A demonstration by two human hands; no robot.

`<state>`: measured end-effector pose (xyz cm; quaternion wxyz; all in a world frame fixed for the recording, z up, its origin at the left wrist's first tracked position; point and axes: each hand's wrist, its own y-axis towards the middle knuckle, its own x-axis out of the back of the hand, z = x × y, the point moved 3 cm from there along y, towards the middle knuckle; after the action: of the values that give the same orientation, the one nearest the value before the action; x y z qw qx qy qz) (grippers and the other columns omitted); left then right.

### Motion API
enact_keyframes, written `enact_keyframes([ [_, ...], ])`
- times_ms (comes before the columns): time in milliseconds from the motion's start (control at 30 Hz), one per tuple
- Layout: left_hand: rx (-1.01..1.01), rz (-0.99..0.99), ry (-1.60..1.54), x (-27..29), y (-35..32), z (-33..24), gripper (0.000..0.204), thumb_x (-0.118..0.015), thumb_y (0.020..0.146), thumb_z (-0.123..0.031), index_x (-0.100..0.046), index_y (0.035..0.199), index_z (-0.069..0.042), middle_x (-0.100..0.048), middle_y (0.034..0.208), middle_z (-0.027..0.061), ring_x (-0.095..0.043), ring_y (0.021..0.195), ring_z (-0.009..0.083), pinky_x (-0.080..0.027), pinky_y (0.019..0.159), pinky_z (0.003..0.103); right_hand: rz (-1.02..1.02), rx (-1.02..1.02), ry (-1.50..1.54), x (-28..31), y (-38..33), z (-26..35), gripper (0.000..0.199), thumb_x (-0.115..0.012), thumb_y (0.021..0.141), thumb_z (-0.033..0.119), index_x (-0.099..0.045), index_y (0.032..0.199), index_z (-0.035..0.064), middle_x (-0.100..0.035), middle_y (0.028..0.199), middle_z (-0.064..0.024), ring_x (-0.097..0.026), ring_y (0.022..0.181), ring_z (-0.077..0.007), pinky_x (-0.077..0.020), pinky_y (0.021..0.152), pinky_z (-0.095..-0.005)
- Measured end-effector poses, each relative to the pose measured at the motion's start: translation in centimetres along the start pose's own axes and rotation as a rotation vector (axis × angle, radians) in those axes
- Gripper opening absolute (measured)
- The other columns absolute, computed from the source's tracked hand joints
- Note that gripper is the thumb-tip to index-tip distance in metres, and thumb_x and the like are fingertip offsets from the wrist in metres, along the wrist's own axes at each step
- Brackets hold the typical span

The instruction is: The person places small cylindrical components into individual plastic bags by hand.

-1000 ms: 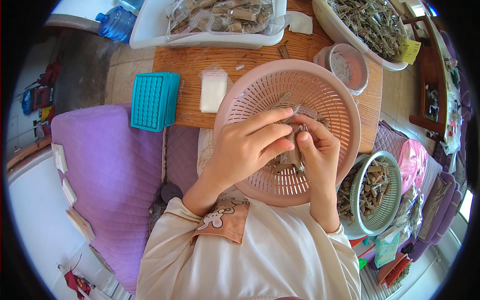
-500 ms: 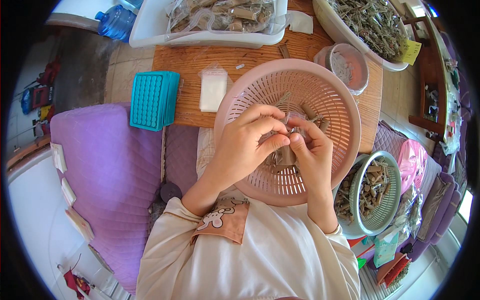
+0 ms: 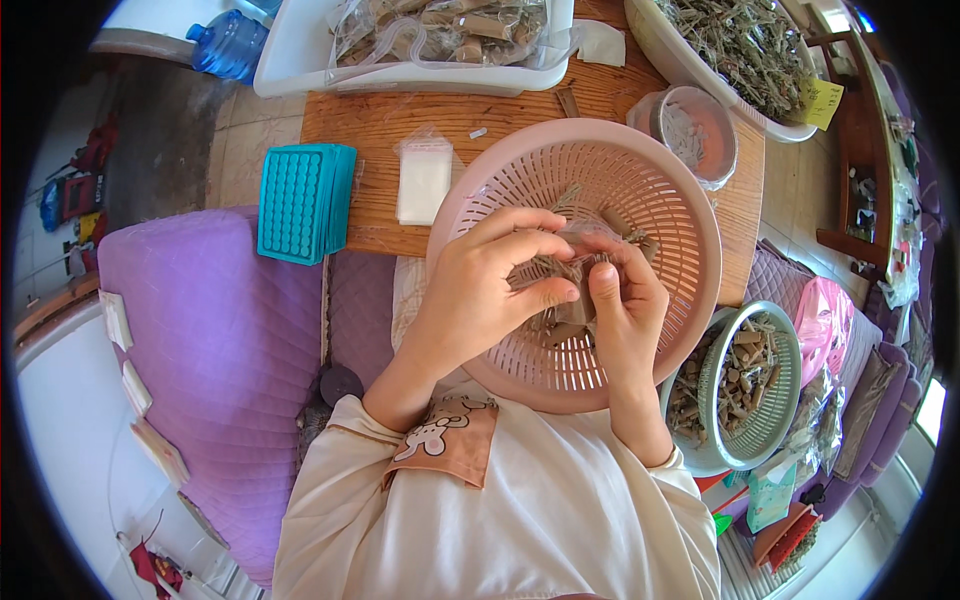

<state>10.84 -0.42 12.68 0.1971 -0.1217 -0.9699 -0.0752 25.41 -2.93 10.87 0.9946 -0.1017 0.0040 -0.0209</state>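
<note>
Thumbs (image 3: 606, 288) have spread apart over the pink basket (image 3: 575, 130).

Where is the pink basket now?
In the head view, the pink basket is near the middle, beneath the left hand and right hand, overlapping the wooden table, with the green basket at its lower right.

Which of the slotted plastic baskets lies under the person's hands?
The round pink slotted plastic basket: the left hand and right hand are above it; the pale-green slotted plastic basket stands to its right.
</note>
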Motion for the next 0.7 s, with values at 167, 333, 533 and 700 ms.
enact_keyframes([
  [167,0.08,0.047,-0.085,0.43,0.3,-0.06,0.028,-0.073,0.063,-0.019,-0.062,0.084,-0.005,-0.059,0.1,0.0075,-0.059,0.087,0.0234,-0.046,0.075,0.031,0.004,0.032,0.027,-0.05,-0.23,-0.08,0.026,-0.06,0.081,0.01,-0.055,0.103,-0.0018,-0.06,0.088,-0.005,-0.053,0.073,-0.0062,-0.0438,0.065,-0.0187],
  [333,0.049,0.084,-0.125,0.57,0.52,-0.09,0.027,-0.073,0.063,-0.015,-0.062,0.085,-0.005,-0.059,0.099,0.0079,-0.059,0.088,0.0234,-0.046,0.076,0.03,-0.011,0.179,-0.055,-0.11,0.04,0.2,0.033,-0.067,0.076,0.013,-0.054,0.103,-0.0011,-0.062,0.087,-0.0069,-0.055,0.072,-0.008,-0.0454,0.065,-0.0211],
  [533,-0.018,0.142,-0.181,0.5,0.6,-0.15,0.023,-0.071,0.064,-0.012,-0.063,0.084,-0.005,-0.059,0.097,0.0071,-0.059,0.086,0.0219,-0.047,0.073,0.03,0.001,0.163,-0.082,-0.15,0.2,0.43,0.033,-0.067,0.074,0.011,-0.054,0.102,-0.0011,-0.062,0.083,-0.0066,-0.055,0.071,-0.008,-0.0454,0.064,-0.0211],
  [700,0.0,0.126,-0.124,0.74,0.64,-0.48,0.02,-0.07,0.066,-0.011,-0.063,0.083,-0.005,-0.059,0.097,0.0077,-0.059,0.084,0.0223,-0.047,0.072,0.03,0.002,0.106,-0.089,-0.07,0.18,0.25,0.028,-0.066,0.076,0.009,-0.055,0.099,-0.0016,-0.062,0.082,-0.0061,-0.055,0.07,-0.0076,-0.0451,0.064,-0.0206],
])
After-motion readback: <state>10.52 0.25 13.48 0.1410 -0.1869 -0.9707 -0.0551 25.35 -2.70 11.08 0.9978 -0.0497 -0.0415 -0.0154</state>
